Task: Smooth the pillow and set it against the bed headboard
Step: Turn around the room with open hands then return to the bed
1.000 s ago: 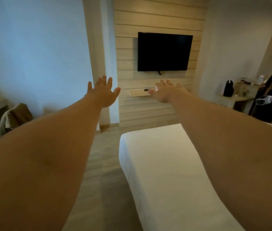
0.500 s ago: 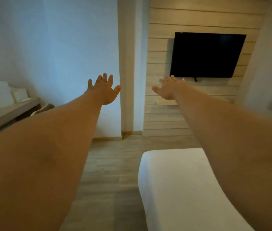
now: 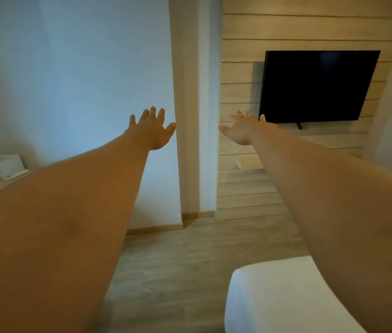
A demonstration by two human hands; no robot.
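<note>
Left hand (image 3: 150, 131): stretched forward at arm's length, fingers spread, holding nothing, in front of the pale wall (image 3: 70, 80) at 11 o'clock.
Right hand (image 3: 243, 131): stretched forward, fingers loosely spread, empty, by the television's lower left corner.
Television (image 3: 317, 86): dark screen, mounted on a wooden slatted panel (image 3: 240, 68) at 1 o'clock.
Bed (image 3: 274, 296): white corner at 5 o'clock, under the right forearm.
Floor (image 3: 190, 260): grey wood planks.
Pillow: cannot tell; only blurred white shapes (image 3: 0, 164) at 9 o'clock.
</note>
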